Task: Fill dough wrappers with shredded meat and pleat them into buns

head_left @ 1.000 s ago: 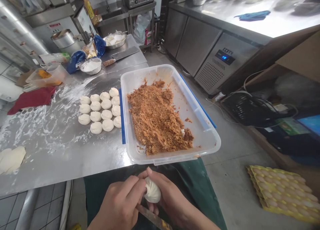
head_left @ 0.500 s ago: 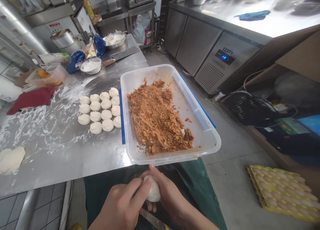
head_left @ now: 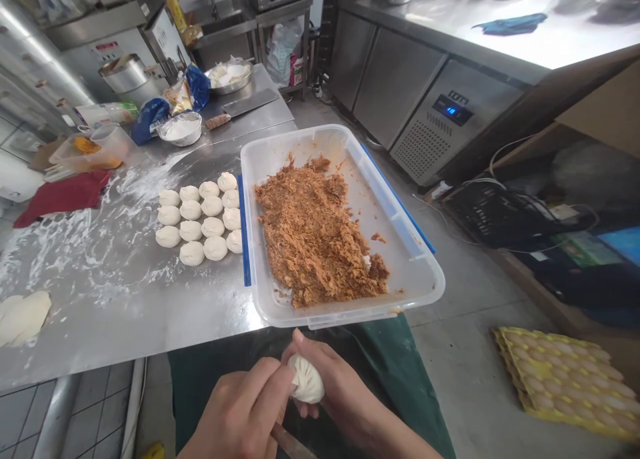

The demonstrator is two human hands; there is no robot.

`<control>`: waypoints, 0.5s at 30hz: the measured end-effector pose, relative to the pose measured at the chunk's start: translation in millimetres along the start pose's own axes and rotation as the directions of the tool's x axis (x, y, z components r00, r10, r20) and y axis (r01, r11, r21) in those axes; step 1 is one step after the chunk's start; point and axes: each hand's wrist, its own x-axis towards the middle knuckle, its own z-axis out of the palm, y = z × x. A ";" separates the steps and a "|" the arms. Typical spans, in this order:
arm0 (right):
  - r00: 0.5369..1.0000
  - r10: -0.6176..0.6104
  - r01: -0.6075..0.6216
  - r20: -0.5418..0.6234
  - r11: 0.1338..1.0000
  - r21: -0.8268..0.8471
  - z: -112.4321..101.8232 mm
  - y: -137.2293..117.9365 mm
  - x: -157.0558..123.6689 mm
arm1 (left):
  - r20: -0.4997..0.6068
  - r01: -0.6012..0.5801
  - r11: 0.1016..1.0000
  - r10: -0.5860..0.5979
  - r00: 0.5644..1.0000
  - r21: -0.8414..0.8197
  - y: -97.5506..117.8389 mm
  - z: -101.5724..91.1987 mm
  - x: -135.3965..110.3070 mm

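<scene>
A round white stuffed bun [head_left: 307, 380] with pleated folds sits in front of the green apron, below the tub. My right hand [head_left: 340, 382] cups it from the right, thumb up along its far side and fingertips showing beneath. At the bun's left side, my left hand [head_left: 245, 406] pinches the gathered dough with closed fingers. A flat, narrow spatula-like tool [head_left: 294, 444] sticks out below my left hand; its handle end is hidden. Just beyond the hands, a clear plastic tub [head_left: 415, 282] with blue clips holds reddish-brown minced filling [head_left: 320, 232].
Several finished buns [head_left: 213, 227] stand in rows left of the tub on the floured steel table [head_left: 125, 306]. Flat dough wrappers [head_left: 25, 318] lie at the left edge. A cleaver [head_left: 250, 104] and flour bowl [head_left: 181, 130] are farther back. Egg trays [head_left: 565, 379] rest at lower right.
My left fingers have shifted slightly left and off the bun's top, so more of its pleats show. The bun has turned a little in my right hand.
</scene>
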 end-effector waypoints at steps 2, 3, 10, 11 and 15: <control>1.000 0.017 -0.017 -0.016 1.000 0.010 -0.2 0.1 0.6 | 0.028 -0.055 0.998 0.055 0.998 0.012 -0.2 -0.5 0.3; 0.999 0.038 -0.038 -0.004 0.999 0.013 -0.4 0.0 0.5 | 0.033 -0.072 0.997 0.072 0.997 0.003 -0.3 -1.1 0.7; 1.000 0.019 -0.019 -0.018 1.000 -0.002 -1.8 -1.8 1.2 | -0.010 -0.038 0.999 0.039 0.999 0.023 1.1 -7.3 3.2; 0.999 0.028 -0.028 -0.021 1.000 -0.004 -2.0 -2.0 1.6 | 0.001 -0.066 0.998 0.066 0.998 0.022 0.8 -6.7 2.7; 0.997 0.068 -0.068 0.035 0.998 -0.015 -2.8 -2.4 2.0 | -0.009 -0.014 0.999 0.014 1.000 -0.050 -0.2 -2.1 -2.0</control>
